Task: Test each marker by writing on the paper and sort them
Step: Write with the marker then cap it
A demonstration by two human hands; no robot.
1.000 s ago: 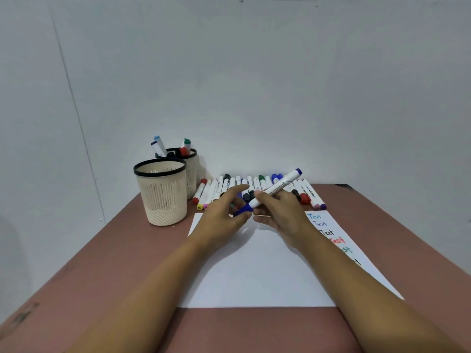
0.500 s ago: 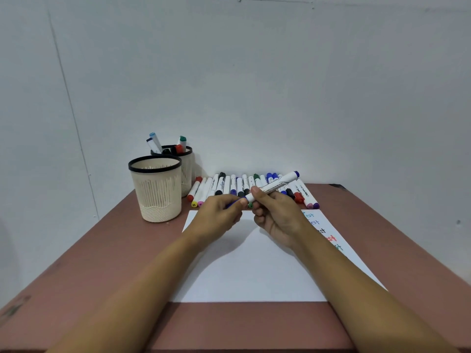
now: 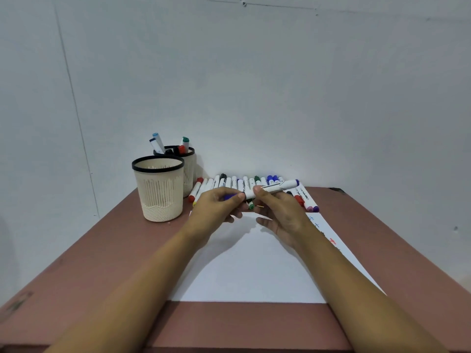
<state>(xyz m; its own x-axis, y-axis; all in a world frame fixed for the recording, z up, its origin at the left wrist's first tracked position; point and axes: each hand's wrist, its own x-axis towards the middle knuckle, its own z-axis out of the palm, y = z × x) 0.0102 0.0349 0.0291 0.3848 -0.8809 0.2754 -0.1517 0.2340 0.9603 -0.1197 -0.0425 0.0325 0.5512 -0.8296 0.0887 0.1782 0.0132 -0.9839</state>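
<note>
Far left of the fingers: near cup (image 3: 159, 189), cream with a black rim, upright on the table (image 3: 102, 250); far cup (image 3: 190, 169) touching behind it, a few capped markers sticking out

left hand (image 3: 216, 207): thumb and fingers curled in, pinching the blue cap (image 3: 230, 196) at the marker's left end; can't tell if the cap is seated or pulled off

marker (image 3: 275, 187): white barrel, blue tail end, held in the air between both hands, tilted up toward the right

right hand (image 3: 280, 212): thumb on top of the barrel, index and middle curled under it, clamped on it; lower fingers hang loose and apart

row of markers (image 3: 229, 183): lying side by side just behind the fingertips, along the wall

paper (image 3: 249, 266): flat under both hands, not touched; coloured test marks (image 3: 321, 228) on its right edge, right of the right wrist
</note>
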